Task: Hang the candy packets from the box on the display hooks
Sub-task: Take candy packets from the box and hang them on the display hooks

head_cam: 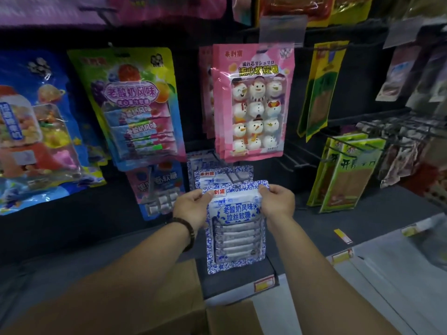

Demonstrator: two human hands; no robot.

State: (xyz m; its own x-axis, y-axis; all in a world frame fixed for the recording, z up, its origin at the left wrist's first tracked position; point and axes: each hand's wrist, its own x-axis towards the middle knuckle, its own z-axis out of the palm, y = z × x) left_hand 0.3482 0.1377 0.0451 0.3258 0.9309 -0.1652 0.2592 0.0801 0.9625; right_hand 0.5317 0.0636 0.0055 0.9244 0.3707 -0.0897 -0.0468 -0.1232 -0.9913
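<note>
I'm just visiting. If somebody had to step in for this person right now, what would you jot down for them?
Hands: the left hand pinches the top left corner of the blue-and-white candy packet; the right hand pinches its top right corner.
Where: the packet is held upright in front of the hook that carries the matching packets, under the pink snowman marshmallow packets. The cardboard box is below the arms, its contents out of view.
Done: a few matching packets hang.
Left: slip this packet's hole over the hook (I cannot tell if it is on), release, then check the box for more.
</note>
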